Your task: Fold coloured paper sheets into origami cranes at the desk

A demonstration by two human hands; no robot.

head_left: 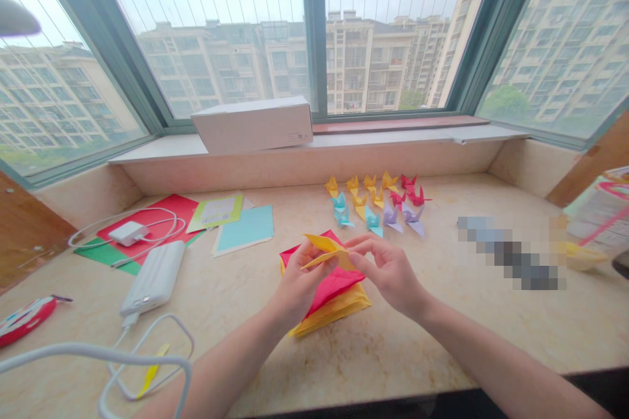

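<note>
A partly folded piece of yellow origami paper (pixel 325 247) is pinched between both hands above the counter. My left hand (pixel 301 285) grips its left side with fingers closed. From the right, my right hand (pixel 386 268) pinches its right edge. Directly beneath the hands lies a stack of red and yellow paper sheets (pixel 331 294). Beyond them stand several finished paper cranes (pixel 378 203) in yellow, red, blue and purple.
Stone counter (pixel 393 347) under a bay window. White box (pixel 253 123) on the sill. At left lie red and green sheets (pixel 147 222), a charger with cable (pixel 128 232), a white power bank (pixel 153 278), a light blue sheet (pixel 246 228). A plastic container (pixel 602 209) stands far right.
</note>
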